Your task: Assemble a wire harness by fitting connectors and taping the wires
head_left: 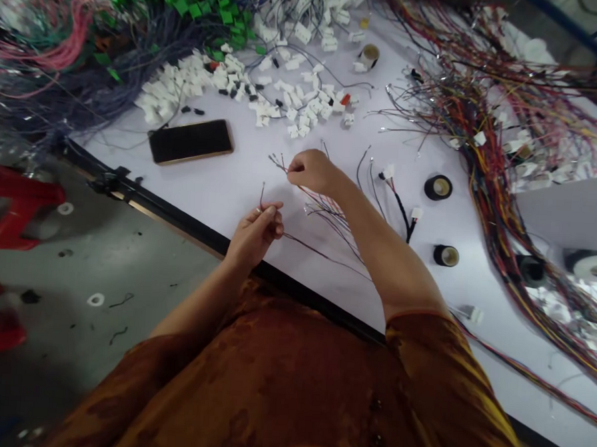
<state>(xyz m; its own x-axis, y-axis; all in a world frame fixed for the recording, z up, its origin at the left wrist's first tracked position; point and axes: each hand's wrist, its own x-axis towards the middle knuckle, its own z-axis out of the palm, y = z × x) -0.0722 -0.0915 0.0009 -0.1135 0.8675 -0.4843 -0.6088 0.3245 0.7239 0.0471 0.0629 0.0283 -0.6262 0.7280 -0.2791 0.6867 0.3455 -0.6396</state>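
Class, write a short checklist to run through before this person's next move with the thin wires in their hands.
Left hand pinching thin wires: ok.
Right hand gripping wire bundle: ok.
Wire tips stripped: cannot tell, too small.
Wire tails clear of right forearm: not ok, some appear to run against it.
Phone apart from both hands: ok.
Black tape roll apart from right hand: ok.

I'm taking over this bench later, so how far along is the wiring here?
Done: a short lead with white connectors and a black-wrapped section looks finished, lying right of the hands. In hand: the left hand and right hand both hold thin wires. Left: many loose white connectors and the large mass of coloured wires appear unused.
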